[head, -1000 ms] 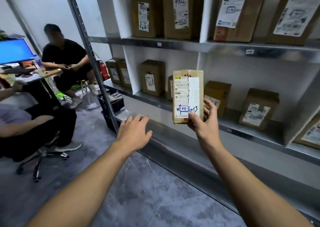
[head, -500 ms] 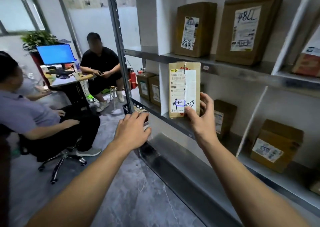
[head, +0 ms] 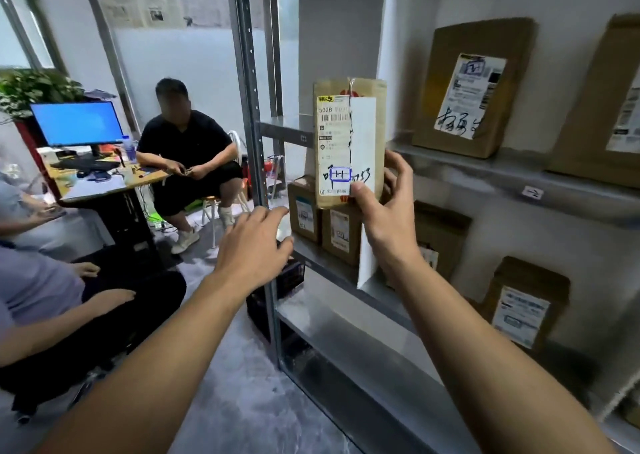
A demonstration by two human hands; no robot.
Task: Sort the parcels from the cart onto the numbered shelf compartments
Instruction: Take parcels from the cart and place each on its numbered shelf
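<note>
While the left hand [head: 252, 245] hovers, the right hand [head: 388, 218] grips a parcel [head: 349, 141].

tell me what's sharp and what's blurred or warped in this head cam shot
Head view: the held parcel in the right hand is sharpest, its label partly readable; head view: the upper-shelf parcel to its right is smeared; head view: wide-angle warp tilts the shelf upright and stretches the frame's lower corners; head view: the monitor glows flat blue, no detail.
</note>
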